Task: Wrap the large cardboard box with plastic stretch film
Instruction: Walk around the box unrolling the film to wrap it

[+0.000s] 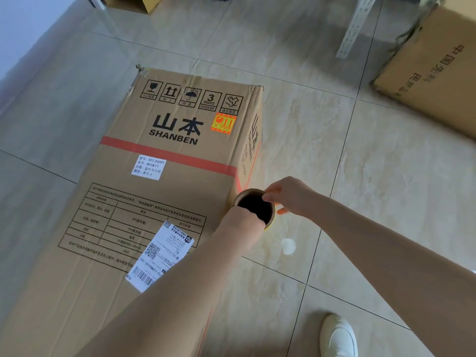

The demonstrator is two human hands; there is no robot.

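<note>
Beside the large cardboard box (164, 202) on the floor (334, 150), our right grip (288, 196) pinches the rim of the film roll (257, 208); our left grip, hidden inside it, we cannot tell.

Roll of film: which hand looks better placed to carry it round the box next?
Likely the left. The left hand reaches down the hollow core of the roll beside the box, so it can bear it like an axle; the right hand only pinches the rim.
</note>
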